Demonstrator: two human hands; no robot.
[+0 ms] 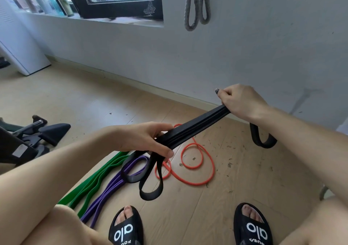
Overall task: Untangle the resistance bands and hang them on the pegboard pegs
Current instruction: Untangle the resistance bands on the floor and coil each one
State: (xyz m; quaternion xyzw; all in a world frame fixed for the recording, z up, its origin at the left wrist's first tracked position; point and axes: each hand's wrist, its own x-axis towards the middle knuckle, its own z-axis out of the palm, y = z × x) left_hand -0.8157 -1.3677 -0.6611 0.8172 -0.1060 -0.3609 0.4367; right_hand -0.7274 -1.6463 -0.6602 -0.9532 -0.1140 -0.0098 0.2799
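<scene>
A person seated low over a wooden floor holds a black band stretched between both hands, folded into several layers that run side by side. The left hand grips the folded layers near their lower end, fingers over the top and thumb underneath. The right hand is closed round the upper end, held higher and closer to the wall. Below the left hand two black loops hang down toward the floor, and another loop of the same band curls out beneath the right wrist.

On the floor under the hands lie three more bands. An orange band sprawls in loose coils just beyond the hanging loops. A purple band lies beside it to the left, and one black loop passes in front of its far end. A green band lies along the purple one's left side, touching it.

A grey band hangs in two loops on the wall above; what holds it is out of view. Two feet in black slippers rest on the floor near the bottom edge
</scene>
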